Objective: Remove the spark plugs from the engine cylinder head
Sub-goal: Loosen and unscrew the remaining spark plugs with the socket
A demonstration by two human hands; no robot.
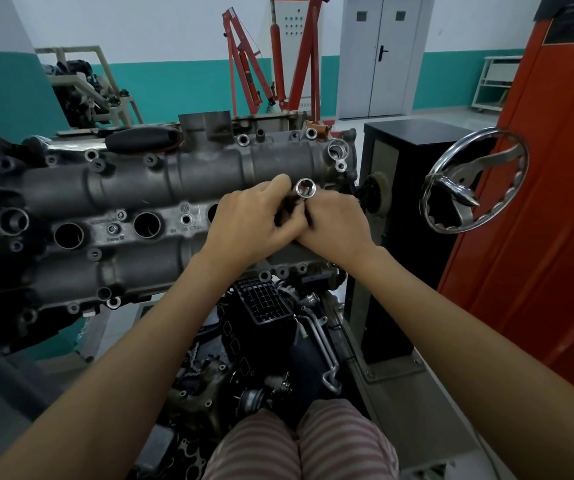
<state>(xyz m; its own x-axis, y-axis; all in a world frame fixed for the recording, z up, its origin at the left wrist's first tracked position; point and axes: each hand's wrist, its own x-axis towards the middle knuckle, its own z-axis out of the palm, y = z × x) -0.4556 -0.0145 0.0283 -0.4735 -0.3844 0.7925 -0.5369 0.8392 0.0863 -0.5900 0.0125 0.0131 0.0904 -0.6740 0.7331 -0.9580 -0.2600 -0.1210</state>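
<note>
Striped trouser knees (299,441) at the bottom edge, bare forearms reaching up from them. Left hand (247,220) and right hand (334,221) pressed together, fingers of both curled round a dark tool topped by a chrome socket (305,188), open end facing up. Held just above the grey cylinder head (133,188), near its right end; round plug wells (147,225) in a row to the left. Stamped writing between wells, too small to read. Chrome handwheel (475,183) further right.
</note>
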